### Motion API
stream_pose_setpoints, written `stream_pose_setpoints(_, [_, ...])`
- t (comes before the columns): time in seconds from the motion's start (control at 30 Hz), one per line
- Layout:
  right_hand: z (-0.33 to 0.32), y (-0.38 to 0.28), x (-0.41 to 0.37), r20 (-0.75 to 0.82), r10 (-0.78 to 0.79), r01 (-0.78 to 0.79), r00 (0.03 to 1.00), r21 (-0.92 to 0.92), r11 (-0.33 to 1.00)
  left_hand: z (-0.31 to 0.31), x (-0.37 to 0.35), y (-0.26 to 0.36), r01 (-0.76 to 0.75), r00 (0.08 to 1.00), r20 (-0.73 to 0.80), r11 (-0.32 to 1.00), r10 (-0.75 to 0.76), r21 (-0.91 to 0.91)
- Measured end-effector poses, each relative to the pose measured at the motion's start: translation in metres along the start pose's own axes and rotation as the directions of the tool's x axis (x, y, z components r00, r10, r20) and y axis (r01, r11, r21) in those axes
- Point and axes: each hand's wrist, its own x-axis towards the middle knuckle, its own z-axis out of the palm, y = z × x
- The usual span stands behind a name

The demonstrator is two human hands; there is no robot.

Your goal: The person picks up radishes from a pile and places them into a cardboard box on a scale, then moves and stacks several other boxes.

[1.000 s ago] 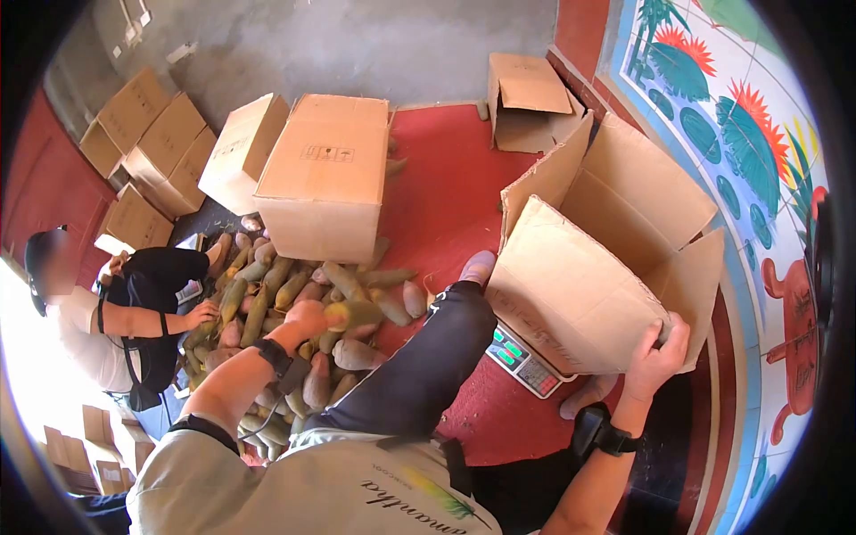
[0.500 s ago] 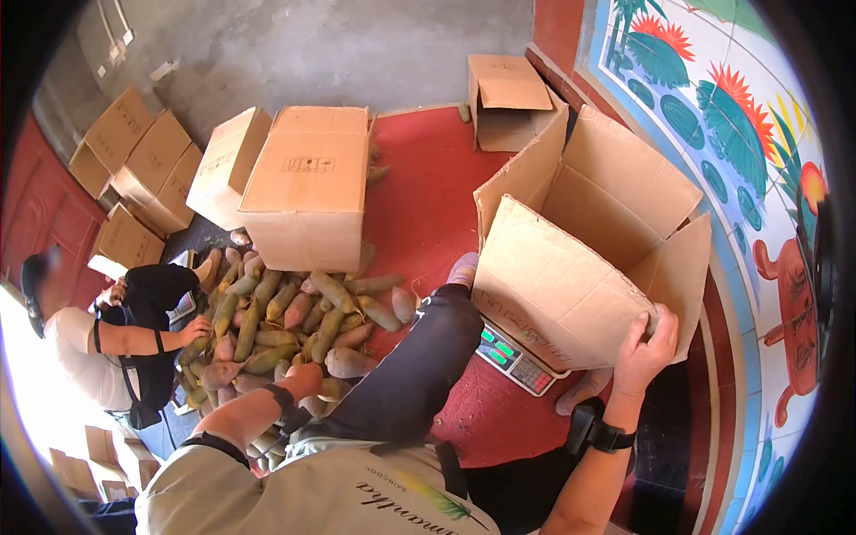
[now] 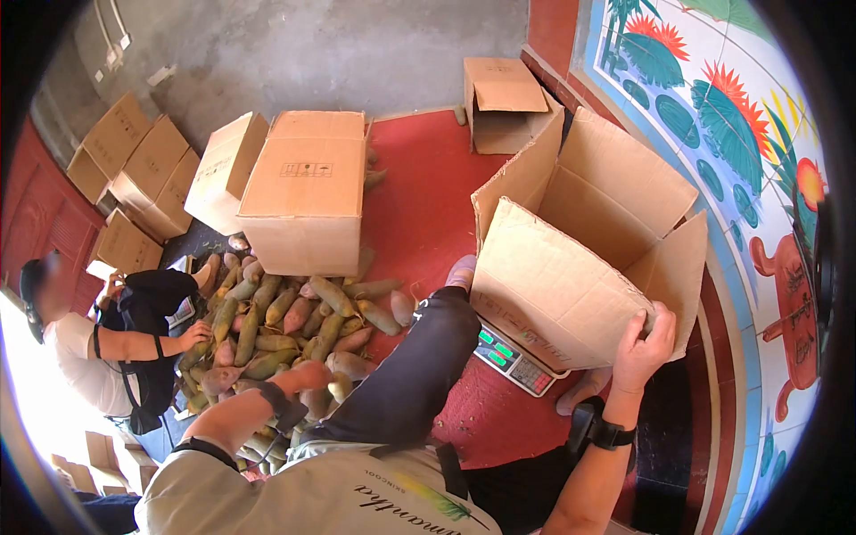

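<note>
My left hand (image 3: 308, 376) is low over the near side of a heap of long greenish and pinkish tubers (image 3: 272, 337). A pale tuber (image 3: 341, 386) lies right by its fingers, which are blurred, so any hold on it is unclear. With its fingers bent over the edge of a flap, my right hand (image 3: 649, 343) grips a large open cardboard box (image 3: 557, 281). The box stands on a scale (image 3: 513, 357) with a lit green display; the part of its inside that shows holds nothing visible.
At the left a co-worker (image 3: 89, 348) sits with one hand on the heap. A big carton (image 3: 303, 178) stands behind the tubers, with more cartons (image 3: 156, 174) at the back left. Another open carton (image 3: 506, 102) is by the back wall. My knee (image 3: 437, 330) rises between heap and scale.
My left hand has shifted slightly to the right over the tubers. My right hand keeps its place on the box. The whole view has moved a little.
</note>
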Motion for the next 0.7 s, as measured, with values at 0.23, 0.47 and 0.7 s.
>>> stream_pose_setpoints(0.23, [0.001,0.002,-0.001,0.012,0.015,-0.015,1.0,0.009,1.0,-0.169,-0.063,0.038,-0.27,0.782,-0.433,0.382,-0.448,-0.884])
stream_pose_setpoints(0.47, [0.001,0.0,-0.001,0.014,0.025,-0.025,1.0,0.0,1.0,-0.31,-0.1,0.091,-0.724,0.414,-0.817,0.399,-0.402,-0.563])
stream_pose_setpoints(0.7, [0.0,0.001,0.0,0.009,0.028,-0.028,1.0,0.01,1.0,-0.387,-0.105,0.128,-0.701,0.12,-0.942,0.645,-0.314,-0.304])
